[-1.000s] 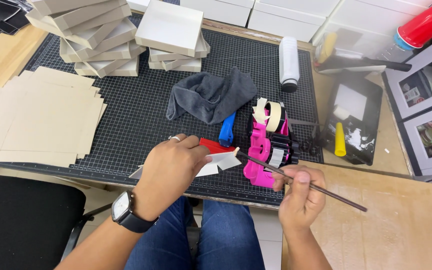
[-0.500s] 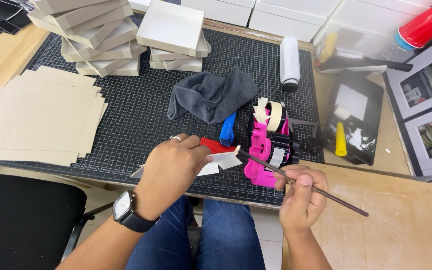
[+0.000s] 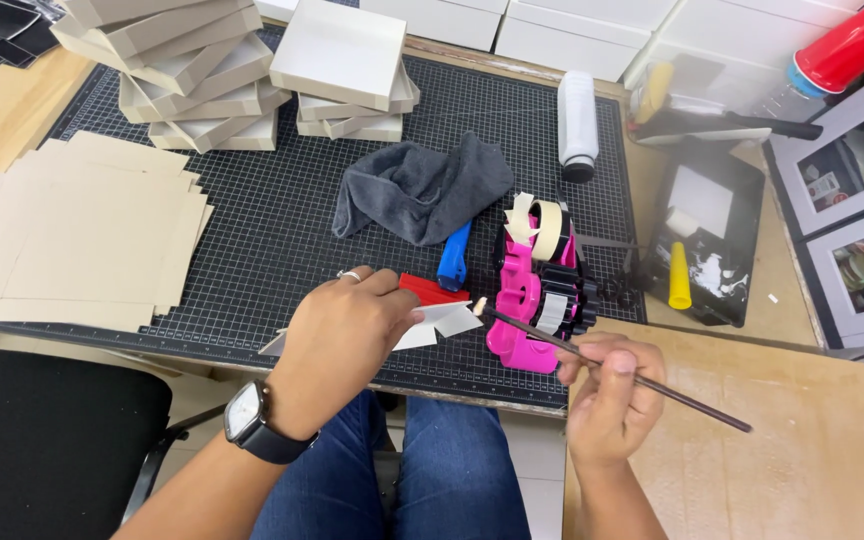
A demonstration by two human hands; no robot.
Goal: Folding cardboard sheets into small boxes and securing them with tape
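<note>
My left hand (image 3: 337, 335), with a ring and a wristwatch, presses down on a small white folded card piece (image 3: 442, 322) at the near edge of the black cutting mat (image 3: 282, 230). My right hand (image 3: 607, 395) grips a thin dark brush (image 3: 602, 362) like a pen, and its pale tip touches the card's right end. A red piece (image 3: 430, 289) lies just behind the card. A pink tape dispenser (image 3: 537, 290) with rolls of tape stands right of the card, behind the brush.
A blue-handled tool (image 3: 454, 256) and a grey cloth (image 3: 422, 188) lie mid-mat. Flat beige card sheets (image 3: 82, 235) sit left, stacked box halves (image 3: 192, 65) behind. A white bottle (image 3: 578, 122), a black tray (image 3: 712, 235) with a yellow nozzle and white glue are right.
The brush tip has moved slightly left onto the card's right end. My left hand stays on the card.
</note>
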